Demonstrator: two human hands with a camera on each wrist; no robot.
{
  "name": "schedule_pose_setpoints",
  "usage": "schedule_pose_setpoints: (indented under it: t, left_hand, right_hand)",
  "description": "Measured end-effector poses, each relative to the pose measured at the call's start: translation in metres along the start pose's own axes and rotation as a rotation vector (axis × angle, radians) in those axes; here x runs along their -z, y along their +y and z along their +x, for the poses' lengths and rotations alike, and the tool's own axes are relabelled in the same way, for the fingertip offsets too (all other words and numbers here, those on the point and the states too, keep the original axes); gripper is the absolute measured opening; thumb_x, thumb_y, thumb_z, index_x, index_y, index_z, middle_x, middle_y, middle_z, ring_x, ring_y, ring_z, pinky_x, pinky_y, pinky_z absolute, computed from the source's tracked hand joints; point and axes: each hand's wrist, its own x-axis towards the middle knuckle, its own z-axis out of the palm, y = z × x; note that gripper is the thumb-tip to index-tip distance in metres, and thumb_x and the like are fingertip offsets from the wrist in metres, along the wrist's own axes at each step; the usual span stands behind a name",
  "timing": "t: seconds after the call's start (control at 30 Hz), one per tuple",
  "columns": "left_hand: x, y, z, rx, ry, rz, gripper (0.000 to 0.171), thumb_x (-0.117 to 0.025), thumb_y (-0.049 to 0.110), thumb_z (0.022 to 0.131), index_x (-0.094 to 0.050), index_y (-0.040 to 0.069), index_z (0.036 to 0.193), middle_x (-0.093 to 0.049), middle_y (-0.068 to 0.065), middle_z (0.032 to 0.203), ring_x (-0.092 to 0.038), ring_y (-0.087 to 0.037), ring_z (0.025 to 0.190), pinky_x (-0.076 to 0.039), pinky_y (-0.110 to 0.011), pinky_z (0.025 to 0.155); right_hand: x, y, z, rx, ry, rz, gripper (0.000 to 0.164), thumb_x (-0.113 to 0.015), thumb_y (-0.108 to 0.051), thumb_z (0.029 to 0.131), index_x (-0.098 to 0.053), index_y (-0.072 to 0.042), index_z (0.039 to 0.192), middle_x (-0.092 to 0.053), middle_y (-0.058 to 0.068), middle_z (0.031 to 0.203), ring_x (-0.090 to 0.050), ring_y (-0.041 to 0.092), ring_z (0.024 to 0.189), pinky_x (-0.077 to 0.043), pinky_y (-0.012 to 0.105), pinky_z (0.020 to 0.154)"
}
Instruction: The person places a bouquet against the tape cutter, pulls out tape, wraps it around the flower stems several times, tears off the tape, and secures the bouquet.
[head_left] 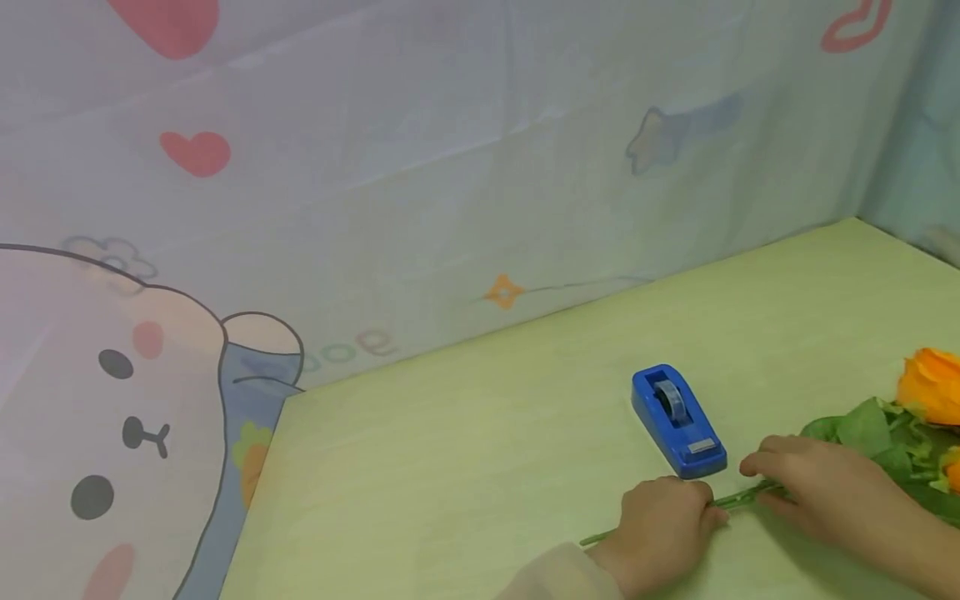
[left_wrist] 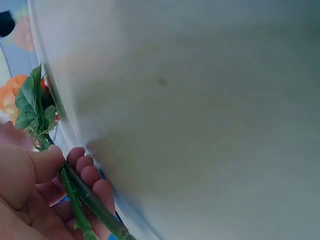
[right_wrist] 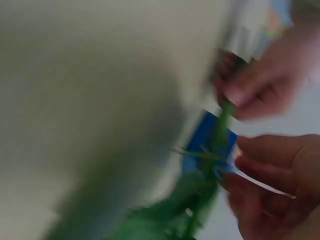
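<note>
Green flower stems (head_left: 738,498) lie across my left hand (head_left: 663,529), whose thumb and fingers hold them near the cut ends. In the left wrist view, two thick stems (left_wrist: 92,202) run through that hand (left_wrist: 55,182). My right hand (head_left: 832,483) is beside the stems, below the leaves (head_left: 873,437); in the right wrist view its fingers (right_wrist: 265,150) are parted next to the stems. Orange flowers (head_left: 932,387) show at the right edge of the head view. A blue tape dispenser (head_left: 678,425) with a clear tape roll stands just beyond my hands.
The pale green tabletop (head_left: 450,467) extends left and behind the dispenser. A printed cloth (head_left: 420,183) with hearts and a white cartoon animal hangs along the back and left edges. The right wrist view is blurred.
</note>
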Motion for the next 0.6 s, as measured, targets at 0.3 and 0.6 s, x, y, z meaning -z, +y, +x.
schedule_pose_setpoints:
  t: [0.3,0.6]
  left_hand:
    - [0.0,-0.003,0.0,-0.115,0.051,0.026,0.023,-0.057,0.039,0.091,-0.067,0.024,0.076,-0.051,0.015,0.062,-0.038,0.002,0.057,-0.026,-0.014,0.049]
    - [-0.002,-0.001,-0.001,-0.152,0.048,0.019,0.019,-0.064,0.038,0.085,-0.06,0.023,0.074,-0.049,0.017,0.059,-0.041,0.006,0.053,-0.028,-0.012,0.048]
  right_hand:
    - [-0.025,-0.008,-0.004,0.196,0.125,-0.334,0.036,-0.077,0.003,0.061,-0.052,-0.022,0.061,-0.031,-0.011,0.064,-0.03,0.007,0.06,-0.029,0.022,0.042]
    - [-0.032,0.001,-0.006,0.295,0.178,-0.343,0.029,-0.078,-0.001,0.056,-0.056,-0.019,0.066,-0.043,-0.01,0.065,-0.039,0.008,0.06,-0.034,0.022,0.041]
